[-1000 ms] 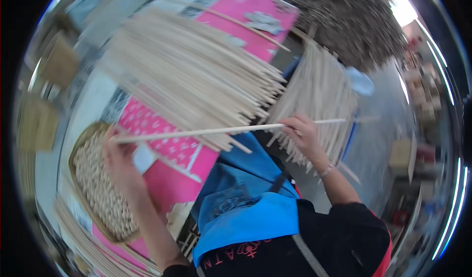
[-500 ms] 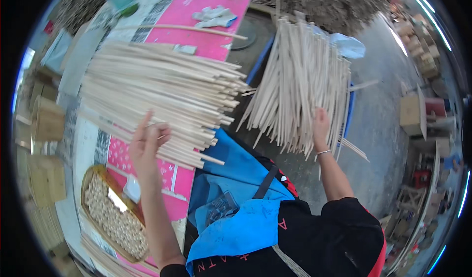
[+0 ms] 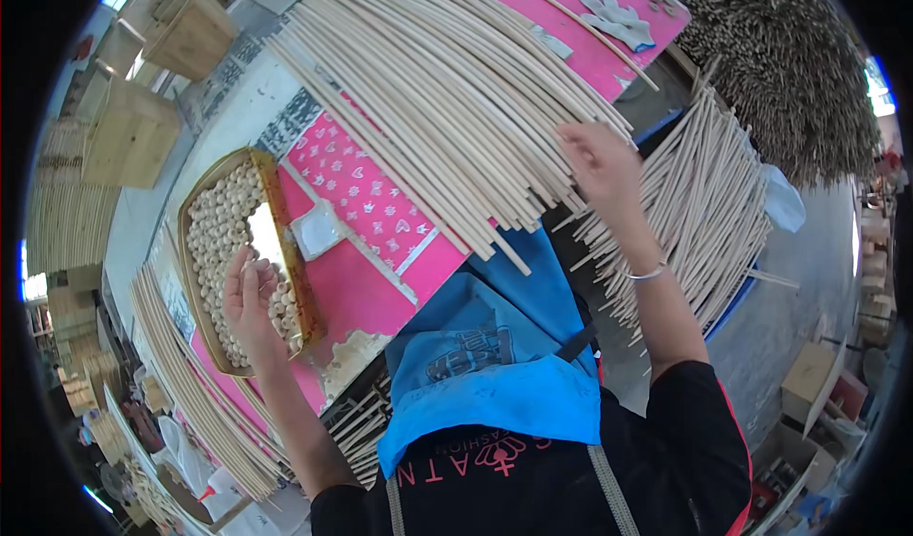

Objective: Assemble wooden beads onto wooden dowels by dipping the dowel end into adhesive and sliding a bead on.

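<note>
While my left hand point(image 3: 251, 308) hangs over the near end of a shallow, straw-coloured tray with a patterned amber side wall point(image 3: 302, 289), its fingers are bent and the thumb is close to the forefinger; from this distance I cannot tell whether a ball is pinched there. Small, round, pale wooden balls point(image 3: 221, 227) fill the tray, packed close together.

My right hand point(image 3: 599, 160) is at the right-hand ends of a broad layer of long, straight, pale wooden rods point(image 3: 447, 98). I see its fingers curled, but cannot make out whether they close on any rod. That layer lies slantwise across the table, partly over a bright pink sheet with white printed shapes point(image 3: 354, 179), its near ends uneven.

Between tray and rods I have a small, white, squarish piece point(image 3: 317, 230) on the pink. Beyond the layer, one separate pale rod point(image 3: 575, 27) lies near a crumpled white cloth glove point(image 3: 618, 22). To the right of the table, a second, more tangled heap of pale wooden sticks point(image 3: 699, 203) slopes down, and behind it stands a large dark-brown mass of thin sticks point(image 3: 775, 70).
</note>
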A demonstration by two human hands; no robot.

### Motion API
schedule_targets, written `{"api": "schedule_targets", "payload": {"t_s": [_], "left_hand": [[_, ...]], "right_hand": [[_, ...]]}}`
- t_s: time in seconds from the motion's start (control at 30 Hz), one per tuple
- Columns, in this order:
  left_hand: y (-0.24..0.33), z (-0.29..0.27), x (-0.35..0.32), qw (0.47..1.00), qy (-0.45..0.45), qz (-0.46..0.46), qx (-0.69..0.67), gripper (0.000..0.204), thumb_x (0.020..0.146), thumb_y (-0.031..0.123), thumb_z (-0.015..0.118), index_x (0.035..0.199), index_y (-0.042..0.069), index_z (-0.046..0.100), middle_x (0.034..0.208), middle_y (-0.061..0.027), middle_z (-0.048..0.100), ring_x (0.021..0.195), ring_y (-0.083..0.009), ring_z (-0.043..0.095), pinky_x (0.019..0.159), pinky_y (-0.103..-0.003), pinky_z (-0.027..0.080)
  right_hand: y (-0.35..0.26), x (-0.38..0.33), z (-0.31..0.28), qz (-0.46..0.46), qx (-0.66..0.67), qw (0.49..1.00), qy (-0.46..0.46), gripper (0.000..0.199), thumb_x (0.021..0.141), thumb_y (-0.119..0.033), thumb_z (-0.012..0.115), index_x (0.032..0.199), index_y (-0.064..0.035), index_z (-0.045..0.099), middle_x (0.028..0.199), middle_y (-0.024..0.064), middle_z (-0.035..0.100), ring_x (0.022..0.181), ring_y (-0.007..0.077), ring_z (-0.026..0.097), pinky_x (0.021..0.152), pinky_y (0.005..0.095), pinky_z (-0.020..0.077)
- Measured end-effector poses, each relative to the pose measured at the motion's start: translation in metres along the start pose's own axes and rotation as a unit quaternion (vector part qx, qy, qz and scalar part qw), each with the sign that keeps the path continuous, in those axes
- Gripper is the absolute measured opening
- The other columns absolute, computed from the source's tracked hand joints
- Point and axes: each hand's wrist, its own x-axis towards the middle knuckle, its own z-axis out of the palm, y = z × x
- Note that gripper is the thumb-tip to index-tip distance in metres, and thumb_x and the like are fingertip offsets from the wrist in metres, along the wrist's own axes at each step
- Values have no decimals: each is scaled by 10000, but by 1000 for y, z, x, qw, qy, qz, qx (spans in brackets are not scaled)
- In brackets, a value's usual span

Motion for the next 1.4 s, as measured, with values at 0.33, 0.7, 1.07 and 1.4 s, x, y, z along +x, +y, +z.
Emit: {"api": "schedule_targets", "payload": {"t_s": [0.33, 0.7, 1.07, 1.4], "left_hand": [[-33, -74, 31, 992, 39, 35, 119, 335, 965, 66, 619, 1294, 6, 630, 941, -53, 701, 807, -87, 615, 737, -232, 505], [-51, -66, 90, 805, -25, 239, 543, 126, 839, 70, 676, 963, 79, 698, 934, -108, 616, 824, -317, 658, 728, -423, 534], [-59, -68, 92, 788, -23, 240, 566, 119, 877, 69, 649, 992, 45, 665, 945, -121, 619, 894, -318, 642, 782, -410, 513], [-22, -33, 6, 992, 2, -47, -118, 253, 965, 109, 661, 1191, -4, 670, 1021, -52, 699, 916, -113, 656, 837, -256, 521]], "right_hand": [[-29, 38, 83, -39, -248, 961, -117, 239, 857, -267, 702, 924, -44, 648, 838, 120, 676, 801, 313, 670, 693, 436, 518], [-22, 61, 79, 1, -125, 967, -221, 280, 896, -190, 683, 1095, 5, 657, 787, 71, 650, 724, 160, 610, 691, 311, 493], [-173, 40, 143, -56, 239, 927, -283, 170, 998, -136, 622, 1081, 12, 613, 866, 33, 617, 783, 82, 610, 707, 234, 535], [-205, 34, 240, -265, 132, 921, -253, 122, 974, -131, 605, 981, -10, 588, 867, 136, 633, 727, 293, 664, 643, 395, 506]]}}
